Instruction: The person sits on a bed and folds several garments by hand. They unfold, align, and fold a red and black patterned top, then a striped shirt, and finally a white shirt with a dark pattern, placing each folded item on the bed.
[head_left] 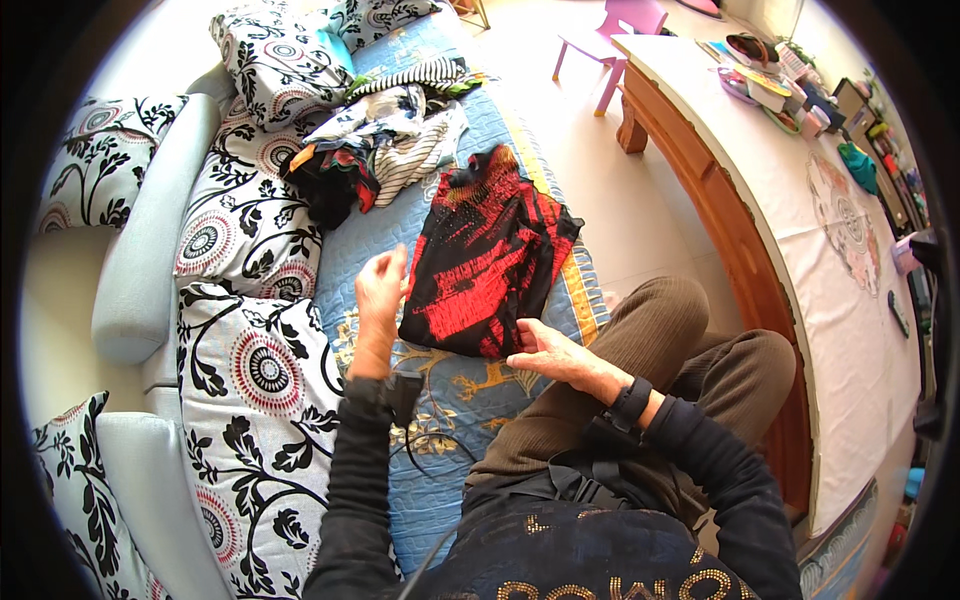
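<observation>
A black and red patterned shirt (475, 265) lies folded into a rough rectangle on the blue quilted cover in front of me. Its dark collar end points away from me. Just off the shirt's left edge is my left hand (380, 290), raised with loosely bent fingers and nothing visible in them. My right hand (555, 355) rests at the shirt's near right corner, thumb and fingers apart, fingertips touching or very close to the fabric. Farther back lies a loose heap of clothes (385, 140), with striped, white and dark pieces.
Patterned cushions (265, 370) and grey armrests (155, 240) line the left side. My crossed legs (640, 350) sit close on the right. Beyond them stands a wooden table (780, 230) with a white cloth and assorted items. A cable (430, 440) lies near my left wrist. A pink chair (610, 45) stands far off.
</observation>
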